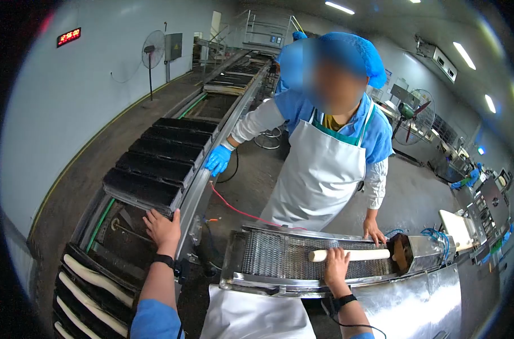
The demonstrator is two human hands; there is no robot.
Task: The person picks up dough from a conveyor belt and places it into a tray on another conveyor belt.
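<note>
Left hand [164, 227], 8 o'clock: fingers spread at black tray [142, 191]. Right hand [337, 266]: over dough roll [367, 255], 4 o'clock, on mesh conveyor [276, 259]; grip unclear. Handle lightly to prevent denting.

A: What's at yr R hand [337, 265]?
B: Dough roll [370, 255], pale cream, smooth, long & thin, blunt L end. Lies flat, lengthwise on the mesh belt [274, 254]; I've a hand over it nr that end.
A: & yr L hand [162, 227]?
B: Black pans [146, 188], approx. rectangular, long sides together in a row on the conveyor [197, 189]. They sit flat, tops dark & ridged. I'm touching the closest one's nr edge; insides too dark to make out.
</note>
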